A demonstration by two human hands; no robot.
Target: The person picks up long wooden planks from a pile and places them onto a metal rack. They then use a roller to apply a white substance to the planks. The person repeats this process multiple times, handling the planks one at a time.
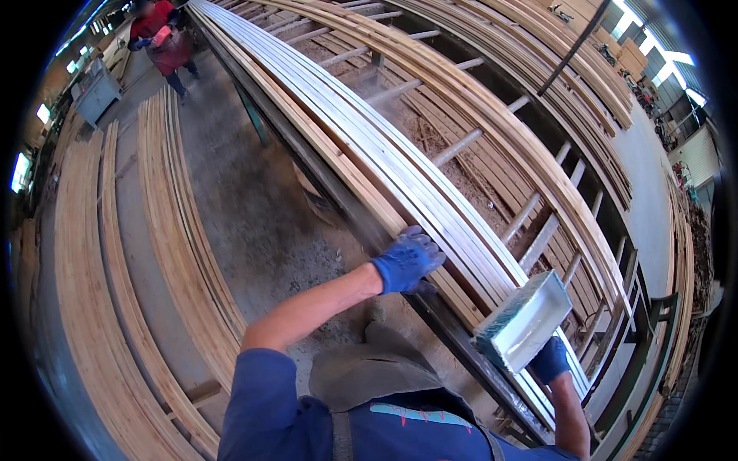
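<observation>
My left hand (411, 260), in a blue glove, is curled over a bare wooden strip (369, 196) at the rack's near edge. Right beside that strip lies a row of white-coated strips (400, 184), running lengthwise away from me. My right hand (552, 359), also gloved in blue, grips a rectangular tub (530, 321) from its near right side. The tub is tilted over the white strips; its inside is white, its outer side streaked teal and white. Some of the right fingers are hidden behind the tub.
A dark metal rail (307, 169) runs along the rack's near side. Beyond are round crossbars (457, 147) and more bare boards (538, 146). Long boards (88, 269) lie on the floor at left. At the far left, a person in red (165, 46) stands near a grey cabinet (96, 94).
</observation>
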